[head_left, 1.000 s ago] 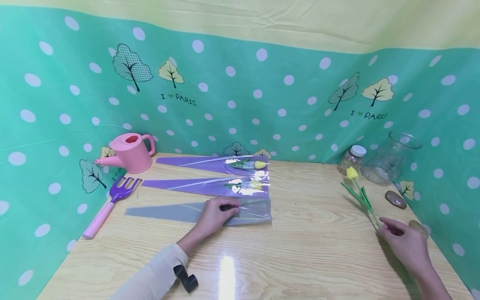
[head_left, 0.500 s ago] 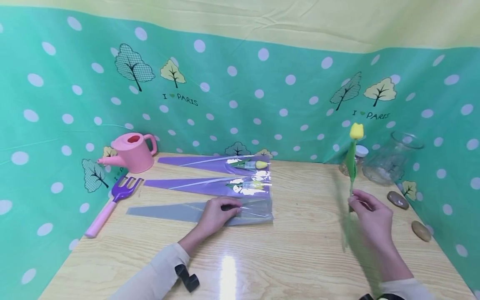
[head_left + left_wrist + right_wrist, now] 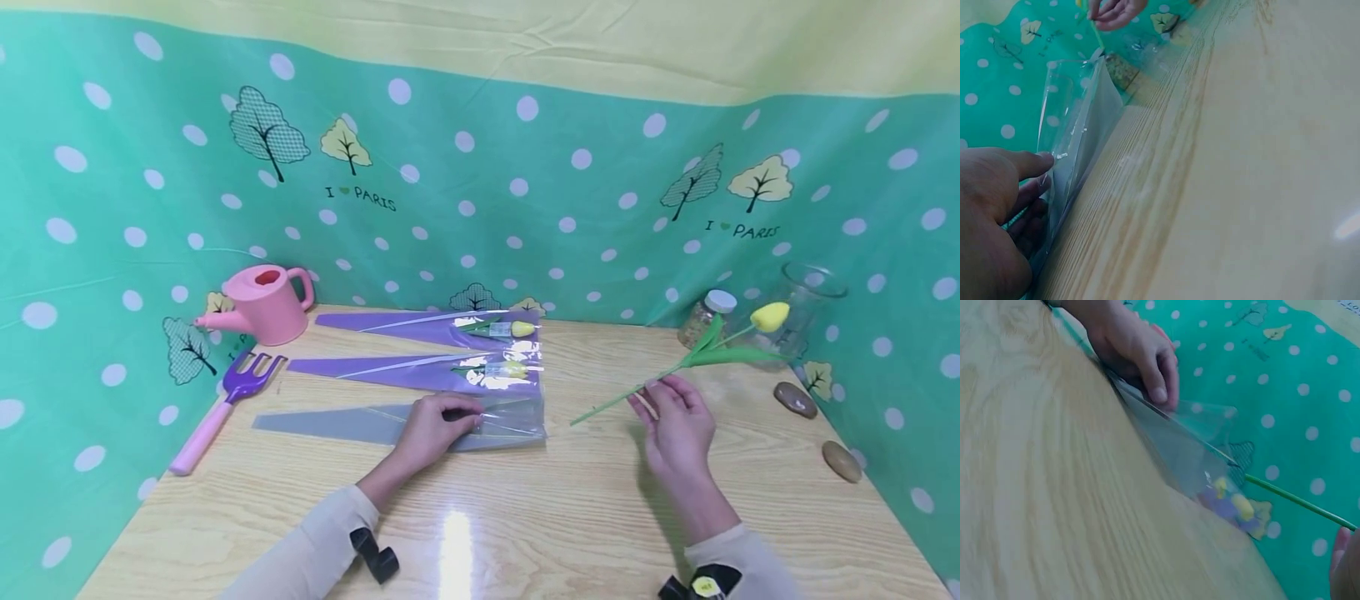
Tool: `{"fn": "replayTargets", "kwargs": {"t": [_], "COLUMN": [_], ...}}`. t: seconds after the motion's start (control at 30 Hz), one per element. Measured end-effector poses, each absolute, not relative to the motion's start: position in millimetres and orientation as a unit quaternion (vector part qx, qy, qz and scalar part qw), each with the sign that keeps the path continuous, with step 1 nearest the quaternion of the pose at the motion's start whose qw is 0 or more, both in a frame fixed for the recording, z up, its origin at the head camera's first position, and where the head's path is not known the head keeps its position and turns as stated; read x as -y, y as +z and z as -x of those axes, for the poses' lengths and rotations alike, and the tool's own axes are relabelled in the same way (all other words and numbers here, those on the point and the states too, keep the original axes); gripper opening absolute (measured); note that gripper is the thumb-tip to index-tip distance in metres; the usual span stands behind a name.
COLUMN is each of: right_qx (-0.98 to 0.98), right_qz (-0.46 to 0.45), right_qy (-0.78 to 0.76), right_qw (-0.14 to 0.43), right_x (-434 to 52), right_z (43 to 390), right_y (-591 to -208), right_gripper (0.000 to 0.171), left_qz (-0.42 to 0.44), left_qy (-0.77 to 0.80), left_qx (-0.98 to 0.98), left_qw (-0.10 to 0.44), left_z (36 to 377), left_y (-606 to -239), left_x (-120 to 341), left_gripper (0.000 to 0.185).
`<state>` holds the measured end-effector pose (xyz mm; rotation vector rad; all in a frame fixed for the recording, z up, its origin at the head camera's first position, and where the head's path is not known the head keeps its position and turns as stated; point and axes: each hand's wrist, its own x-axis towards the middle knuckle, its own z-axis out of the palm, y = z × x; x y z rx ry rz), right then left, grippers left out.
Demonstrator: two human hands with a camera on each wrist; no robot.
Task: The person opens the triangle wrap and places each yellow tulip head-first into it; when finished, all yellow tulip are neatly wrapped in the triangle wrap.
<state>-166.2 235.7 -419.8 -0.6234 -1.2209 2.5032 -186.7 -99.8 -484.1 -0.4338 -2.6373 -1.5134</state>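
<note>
In the head view, my left hand (image 3: pixel 433 432) pinches the clear front of a grey flower sleeve (image 3: pixel 322 423) lying on the table. The left wrist view has the thumb on the clear film (image 3: pixel 1063 119), which stands apart from the grey backing (image 3: pixel 1102 103) at the mouth. My right hand (image 3: pixel 681 433) holds a yellow artificial tulip (image 3: pixel 696 357) by its green stem. Its bloom points up and right, and the bare stem end slants down-left, just right of the sleeve's mouth. From the right wrist, the stem (image 3: pixel 1300 501) points toward that mouth.
Two purple sleeves (image 3: pixel 375 367), each with a yellow tulip, lie behind the grey one. A pink watering can (image 3: pixel 273 308) and a hand fork (image 3: pixel 217 417) are at left. At right are a lidded jar (image 3: pixel 701 321), a glass vase (image 3: pixel 813 287) and two stones (image 3: pixel 842 462).
My right hand has lifted the tulip off the right side and brought it left, tilting it from upright until the stem end faces the grey sleeve. The left hand keeps its place.
</note>
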Motion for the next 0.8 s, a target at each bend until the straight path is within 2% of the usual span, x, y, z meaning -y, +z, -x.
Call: {"fn": "replayTargets", "kwargs": {"t": [0.17, 0.4, 0.8], "right_qx": [0.432, 0.437, 0.450], "right_qz": [0.233, 0.242, 0.236], "right_qy": [0.860, 0.862, 0.858], "right_qw": [0.137, 0.083, 0.068], "right_x": [-208.4, -174.4, -150.0], "right_z": [167.6, 159.7, 147.1], "right_y": [-437.1, -458.2, -465.9], "right_gripper": [0.026, 0.029, 0.012], "left_qz": [0.142, 0.147, 0.145], "left_qy": [-0.494, -0.493, -0.500], "left_qx": [0.857, 0.857, 0.853], "left_qw": [0.032, 0.041, 0.028], "left_z": [186.9, 186.7, 186.5], "left_y": [-484.4, -483.9, -483.5], "left_x": [100.0, 99.3, 99.3], "left_gripper": [0.016, 0.016, 0.015]}}
